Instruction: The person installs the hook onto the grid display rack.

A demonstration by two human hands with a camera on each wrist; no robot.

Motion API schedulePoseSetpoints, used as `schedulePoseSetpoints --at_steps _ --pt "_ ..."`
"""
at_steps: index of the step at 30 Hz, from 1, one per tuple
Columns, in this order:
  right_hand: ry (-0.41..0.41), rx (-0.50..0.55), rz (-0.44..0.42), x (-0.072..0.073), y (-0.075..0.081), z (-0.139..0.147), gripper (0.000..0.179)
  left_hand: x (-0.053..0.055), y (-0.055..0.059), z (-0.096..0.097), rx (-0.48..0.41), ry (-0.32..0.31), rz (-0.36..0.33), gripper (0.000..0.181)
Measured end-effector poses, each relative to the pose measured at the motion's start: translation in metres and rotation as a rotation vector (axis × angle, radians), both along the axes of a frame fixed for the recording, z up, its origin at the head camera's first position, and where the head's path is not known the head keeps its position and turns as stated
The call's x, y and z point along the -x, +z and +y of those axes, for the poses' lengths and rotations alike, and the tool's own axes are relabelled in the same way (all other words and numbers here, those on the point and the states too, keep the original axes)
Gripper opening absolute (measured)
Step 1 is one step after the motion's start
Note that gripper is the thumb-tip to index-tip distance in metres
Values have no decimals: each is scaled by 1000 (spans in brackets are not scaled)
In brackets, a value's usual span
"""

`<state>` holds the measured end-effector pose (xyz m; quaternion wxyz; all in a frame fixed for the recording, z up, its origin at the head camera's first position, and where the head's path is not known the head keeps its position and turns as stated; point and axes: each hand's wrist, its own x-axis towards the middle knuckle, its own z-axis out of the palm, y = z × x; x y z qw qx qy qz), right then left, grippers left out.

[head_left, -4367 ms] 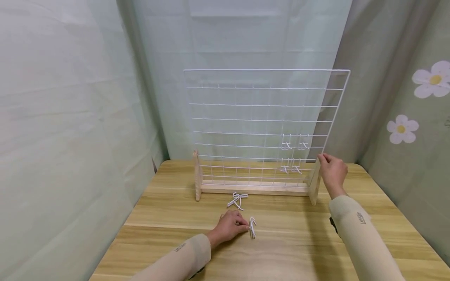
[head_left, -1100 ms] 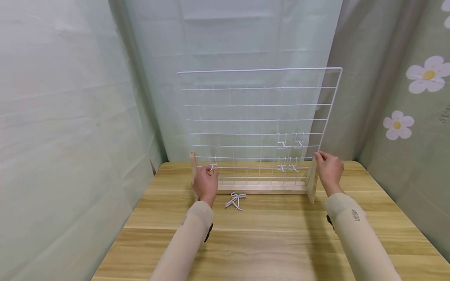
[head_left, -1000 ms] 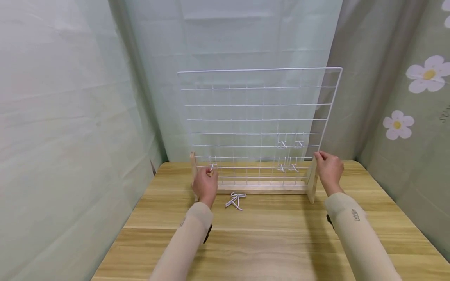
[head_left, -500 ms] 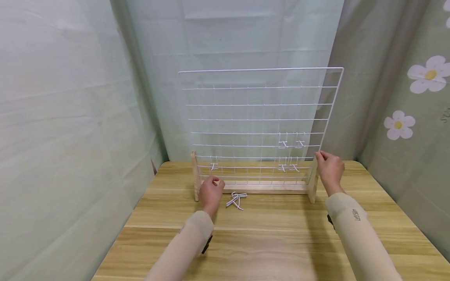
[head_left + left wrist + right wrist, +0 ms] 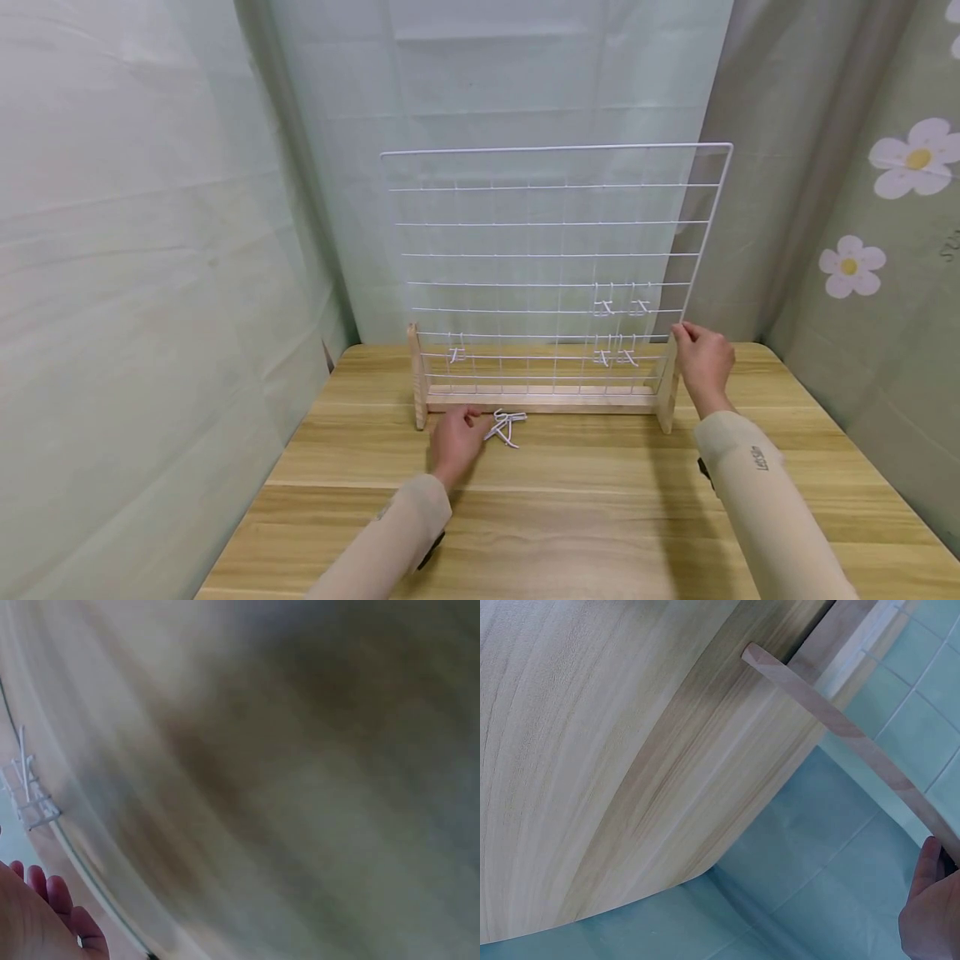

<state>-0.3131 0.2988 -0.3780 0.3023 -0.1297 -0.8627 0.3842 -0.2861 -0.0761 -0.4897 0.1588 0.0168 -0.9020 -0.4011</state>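
A white wire grid panel (image 5: 555, 254) stands upright in a wooden base (image 5: 555, 408). On the table just before the base lies a small pile of white wire hooks (image 5: 506, 427), also visible as hooks (image 5: 30, 791) in the left wrist view. My left hand (image 5: 457, 442) is beside that pile on its left, fingers loosely bent and holding nothing. My right hand (image 5: 705, 365) pinches the top of the stand's right wooden upright (image 5: 667, 387), at the panel's edge; the right wrist view shows the fingers (image 5: 928, 862) at that upright's end.
Two hooks hang on the panel's upper right (image 5: 603, 304), two below them (image 5: 602, 354), and a single hook (image 5: 457, 350) at lower left. The wooden table (image 5: 570, 517) has light curtains (image 5: 187, 250) around it.
Over the earlier frames my left hand took a hook from the table to the panel's lower left, let go, then came down to the pile. My right hand stays on the upright.
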Motion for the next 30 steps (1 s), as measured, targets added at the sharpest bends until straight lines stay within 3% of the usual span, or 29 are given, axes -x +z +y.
schedulePoseSetpoints --at_steps 5,12,20,23,30 --pt "3 -1 -7 0 -1 0 40 -4 -5 -3 34 -35 -36 21" --pt "-4 -3 -4 1 -1 0 40 0 -12 -10 84 -34 -71 27" --pt "-12 -3 1 2 -3 -1 39 5 -9 -22 102 78 -58 28" --pt "-7 3 1 2 -3 -2 40 5 -8 -24 89 91 -59 28" --pt "-10 4 16 2 -3 0 40 -2 -7 -12 6 44 -89 17"
